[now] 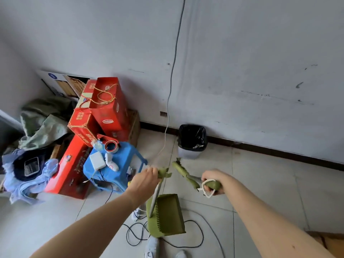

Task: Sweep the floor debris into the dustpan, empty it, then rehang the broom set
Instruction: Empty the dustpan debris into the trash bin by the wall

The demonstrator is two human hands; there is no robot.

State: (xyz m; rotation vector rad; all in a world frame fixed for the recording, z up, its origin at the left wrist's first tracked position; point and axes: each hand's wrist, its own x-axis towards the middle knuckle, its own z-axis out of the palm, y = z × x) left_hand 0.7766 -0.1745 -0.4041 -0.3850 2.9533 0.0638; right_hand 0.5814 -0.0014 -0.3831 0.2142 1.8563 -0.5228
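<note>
My left hand grips the green top of the dustpan's handle. The green dustpan hangs from its grey pole just above the tiled floor, near my feet. My right hand holds the green broom handle at its end, where a white cord loop hangs. The broom handle points up and left toward the dustpan grip. The broom's head is hidden from view. A bin lined with a black bag stands against the wall, just beyond both hands.
A blue plastic stool carrying tape and a charger stands left of the hands. Red boxes and a heap of clothes fill the left corner. Black cables loop across the floor by my shoes. A white cable runs down the wall.
</note>
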